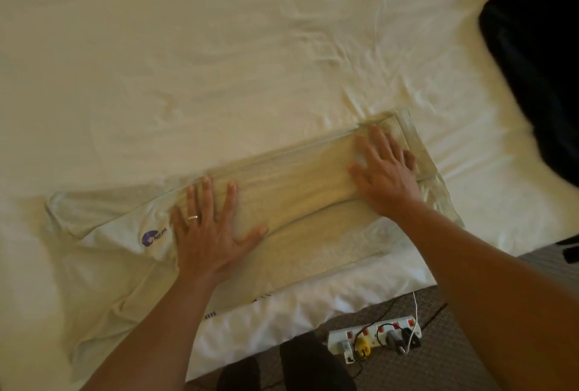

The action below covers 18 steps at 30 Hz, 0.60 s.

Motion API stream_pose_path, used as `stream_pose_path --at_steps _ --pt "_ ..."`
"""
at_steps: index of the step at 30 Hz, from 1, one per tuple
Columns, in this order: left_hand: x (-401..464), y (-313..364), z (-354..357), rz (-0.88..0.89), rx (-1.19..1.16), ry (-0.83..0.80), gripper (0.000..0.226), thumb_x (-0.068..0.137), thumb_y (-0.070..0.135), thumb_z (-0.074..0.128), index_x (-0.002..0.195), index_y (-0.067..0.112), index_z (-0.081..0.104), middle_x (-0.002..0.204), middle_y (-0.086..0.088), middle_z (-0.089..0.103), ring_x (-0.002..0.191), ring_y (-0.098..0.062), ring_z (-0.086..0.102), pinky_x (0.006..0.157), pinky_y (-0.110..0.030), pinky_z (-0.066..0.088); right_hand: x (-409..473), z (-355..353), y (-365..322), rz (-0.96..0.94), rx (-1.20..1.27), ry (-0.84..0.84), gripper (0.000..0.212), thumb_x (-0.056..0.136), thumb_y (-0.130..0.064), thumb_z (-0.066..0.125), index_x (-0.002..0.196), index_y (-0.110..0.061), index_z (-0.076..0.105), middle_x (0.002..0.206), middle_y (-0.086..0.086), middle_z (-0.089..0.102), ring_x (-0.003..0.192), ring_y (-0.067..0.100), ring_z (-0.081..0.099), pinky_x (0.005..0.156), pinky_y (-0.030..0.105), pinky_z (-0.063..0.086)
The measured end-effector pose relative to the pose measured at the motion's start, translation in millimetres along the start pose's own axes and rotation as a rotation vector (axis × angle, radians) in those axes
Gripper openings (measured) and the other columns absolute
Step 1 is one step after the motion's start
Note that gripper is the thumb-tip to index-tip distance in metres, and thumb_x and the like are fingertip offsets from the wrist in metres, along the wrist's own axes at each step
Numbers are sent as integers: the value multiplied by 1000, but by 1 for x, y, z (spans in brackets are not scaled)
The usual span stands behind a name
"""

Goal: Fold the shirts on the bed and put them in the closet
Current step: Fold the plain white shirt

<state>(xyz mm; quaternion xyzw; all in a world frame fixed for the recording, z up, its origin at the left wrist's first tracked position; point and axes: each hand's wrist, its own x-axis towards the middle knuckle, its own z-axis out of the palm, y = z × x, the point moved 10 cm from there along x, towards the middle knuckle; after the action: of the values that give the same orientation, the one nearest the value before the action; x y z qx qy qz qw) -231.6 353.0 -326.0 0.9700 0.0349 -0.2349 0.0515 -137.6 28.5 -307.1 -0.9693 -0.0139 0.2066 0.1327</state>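
Observation:
A pale cream shirt with a small purple logo lies on the bed near its front edge, folded into a long narrow strip that runs from lower left to upper right. My left hand presses flat on the strip's left part, fingers spread, a ring on one finger. My right hand presses flat on the strip's right end, fingers straight. Neither hand grips the cloth. The shirt's collar end spreads out to the left of my left hand.
A dark garment lies bunched at the bed's right edge. Below the bed's front edge, on the brown carpet, sits a white power strip with several plugs and cables. A dark shape shows at the bottom edge.

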Motion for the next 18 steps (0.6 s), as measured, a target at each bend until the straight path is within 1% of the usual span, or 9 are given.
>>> stream_pose_path --at_steps 3,4,6,8,10,12,14,16,18 --pt "-1 1 1 -4 7 -16 104 73 99 3 159 43 -14 167 -3 -26 155 -32 -19 121 -66 -1 -10 -34 40 287 107 251 45 103 -43 39 145 -27 39 156 7 28 138 32 28 109 50 23" --pt "0 2 2 -6 6 -22 104 74 99 3 159 43 -14 167 -3 -27 155 -32 -20 121 -66 -1 -14 -39 56 418 164 274 47 99 -42 43 143 -24 40 149 8 34 133 33 32 106 50 25" --pt "2 2 4 -12 -7 -31 104 74 99 6 158 43 -15 167 -3 -28 154 -32 -21 120 -66 -2 -18 -37 78 589 235 216 56 94 -47 48 143 -20 40 143 10 38 130 34 35 106 51 28" --pt "2 2 4 -9 -24 -32 104 74 99 10 158 44 -16 166 -2 -29 155 -31 -21 120 -66 -3 -14 -35 81 605 254 157 63 92 -56 51 141 -17 42 140 11 44 130 34 40 106 51 32" --pt "2 -1 7 -12 -42 -62 104 72 99 11 156 46 -18 164 1 -33 154 -29 -23 121 -65 -5 -12 -38 81 627 369 178 64 91 -59 53 135 -14 45 133 10 53 125 34 48 104 48 36" --pt "3 -2 8 -17 -70 -95 103 70 100 10 154 49 -21 162 5 -37 153 -27 -26 121 -62 -7 -14 -40 82 673 498 185 59 90 -55 58 130 -12 49 125 10 60 117 34 55 100 44 42" --pt "4 -2 6 -21 -114 -117 101 70 100 12 154 52 -19 161 8 -38 153 -24 -27 121 -61 -7 -13 -38 77 667 549 93 50 86 -48 62 120 -12 55 116 10 63 107 33 59 96 45 49" --pt "2 -2 1 -26 -158 -121 94 77 96 18 156 52 -10 162 10 -34 153 -23 -23 120 -60 -2 -14 -35 63 615 486 -62 43 80 -44 62 112 -15 58 110 9 64 103 33 59 97 51 49" --pt "-1 2 -11 -35 -189 -56 85 85 87 27 158 48 5 166 5 -20 154 -26 -11 120 -58 4 -15 -36 51 550 348 -142 41 81 -36 60 116 -16 56 111 7 61 107 34 57 97 50 46"
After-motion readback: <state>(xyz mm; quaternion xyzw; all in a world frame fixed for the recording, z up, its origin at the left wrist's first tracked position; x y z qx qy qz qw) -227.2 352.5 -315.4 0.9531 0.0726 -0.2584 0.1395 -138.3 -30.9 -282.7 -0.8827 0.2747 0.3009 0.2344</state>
